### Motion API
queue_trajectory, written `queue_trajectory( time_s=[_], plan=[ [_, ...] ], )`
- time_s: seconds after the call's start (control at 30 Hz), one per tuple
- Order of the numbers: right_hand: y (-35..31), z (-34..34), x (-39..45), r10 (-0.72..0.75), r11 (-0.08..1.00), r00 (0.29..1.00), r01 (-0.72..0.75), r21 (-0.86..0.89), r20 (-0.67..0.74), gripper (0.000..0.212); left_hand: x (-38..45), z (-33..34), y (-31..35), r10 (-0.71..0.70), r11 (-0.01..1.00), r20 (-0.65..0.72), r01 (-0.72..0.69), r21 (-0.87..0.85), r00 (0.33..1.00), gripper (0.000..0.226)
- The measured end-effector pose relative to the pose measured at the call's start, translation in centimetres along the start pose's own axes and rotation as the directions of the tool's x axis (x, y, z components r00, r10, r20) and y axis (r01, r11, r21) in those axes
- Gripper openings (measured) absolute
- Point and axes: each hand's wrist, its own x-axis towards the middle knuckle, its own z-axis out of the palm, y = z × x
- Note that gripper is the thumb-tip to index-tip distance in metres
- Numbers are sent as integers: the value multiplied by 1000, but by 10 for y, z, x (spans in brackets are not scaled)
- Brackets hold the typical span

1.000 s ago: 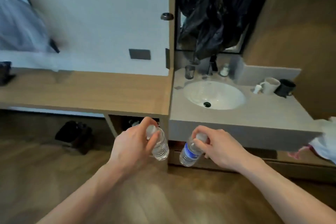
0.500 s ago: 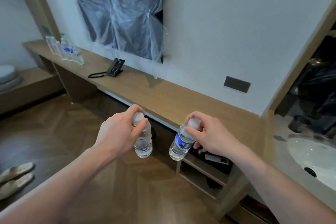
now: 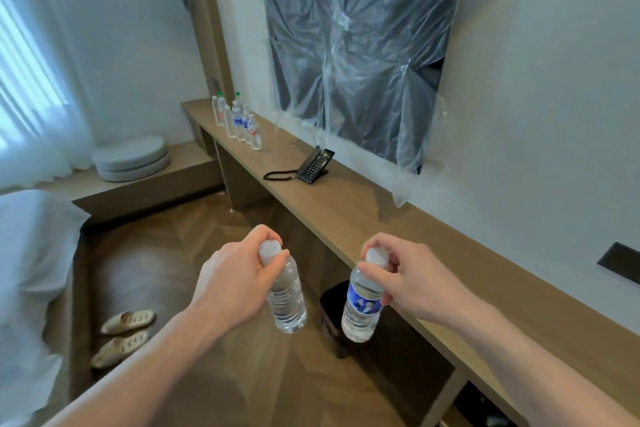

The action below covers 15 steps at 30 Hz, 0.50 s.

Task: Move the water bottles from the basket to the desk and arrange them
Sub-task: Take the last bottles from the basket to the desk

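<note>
The left grip (image 3: 235, 282) pinches a clear unlabelled plastic water bottle (image 3: 286, 298) by its white cap; the right grip (image 3: 407, 279) pinches a clear plastic bottle with a blue label (image 3: 362, 305) likewise. Both hang over the wooden floor (image 3: 194, 253) beside the long wooden worktop (image 3: 346, 208), which carries a black corded telephone (image 3: 313, 165) and, at its far end, a cluster of standing bottles (image 3: 239, 121).

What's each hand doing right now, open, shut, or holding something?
Left hand: gripping a clear unlabelled bottle by its neck.
Right hand: pinching a blue-labelled bottle at its cap.
</note>
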Motion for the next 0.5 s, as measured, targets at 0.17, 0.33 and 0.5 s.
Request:
queue_trajectory(
  time_s=[0.17,0.33,0.5],
  plan=[
    [-12,0,102,-107,994,993,108,-19,57,10,59,0,-28,-82,996,-99,79,-30,992,12],
    [-34,23,196,-171,984,977,176,-27,130,12,113,-8,-79,-144,990,-184,140,-35,972,14],
    [-63,52,285,-185,982,974,188,-10,133,14,179,-11,-147,-154,988,-201,152,-27,967,15]
  ],
)
